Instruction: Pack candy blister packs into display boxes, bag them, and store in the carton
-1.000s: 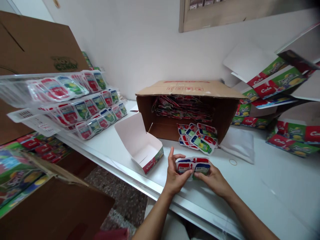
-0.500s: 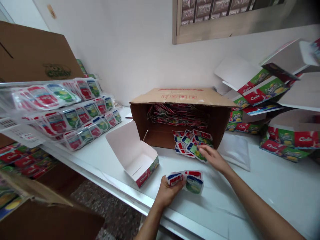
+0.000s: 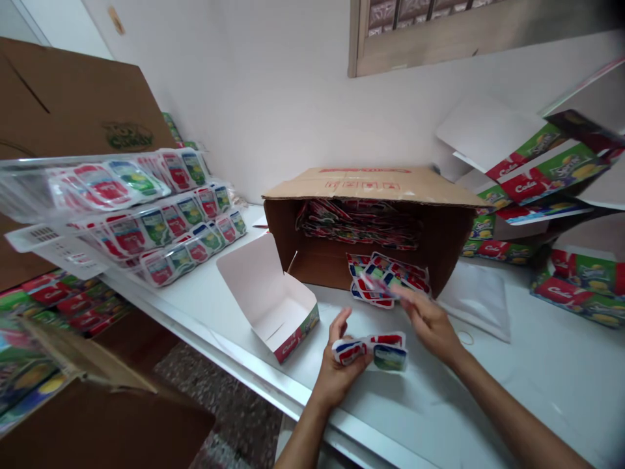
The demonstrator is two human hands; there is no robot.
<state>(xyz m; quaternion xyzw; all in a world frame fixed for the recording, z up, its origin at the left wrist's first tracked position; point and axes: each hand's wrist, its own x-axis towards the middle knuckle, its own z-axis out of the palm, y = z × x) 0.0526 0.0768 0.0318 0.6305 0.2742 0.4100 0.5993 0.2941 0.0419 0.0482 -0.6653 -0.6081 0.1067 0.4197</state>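
Observation:
Near the table's front edge, my left hand (image 3: pixel 339 371) grips a few small red, blue and green printed sachets (image 3: pixel 389 357), thumb on top and one finger raised. My right hand (image 3: pixel 432 324) is at the loose sachet pile (image 3: pixel 415 277) by the mouth of the cardboard box. Its fingers pinch a motion-blurred sachet (image 3: pixel 375 284) by one end. To the left of my hands stands a small white-lined Cola display box (image 3: pixel 293 342) with its lid tipped back.
A cardboard box (image 3: pixel 371 179) lies on its side, stacked sachets inside. Clear-plastic sachet strips (image 3: pixel 178 225) fill the left side. Printed cartons (image 3: pixel 551 172) pile up at the right, near a plastic bag (image 3: pixel 481 303) and a rubber band (image 3: pixel 466 337). A brown carton (image 3: pixel 107 417) stands below the table.
My right hand has drawn back slightly from the pile and now pinches a sachet. My left hand keeps its sachets, with a finger lifted. The view has shifted a little left.

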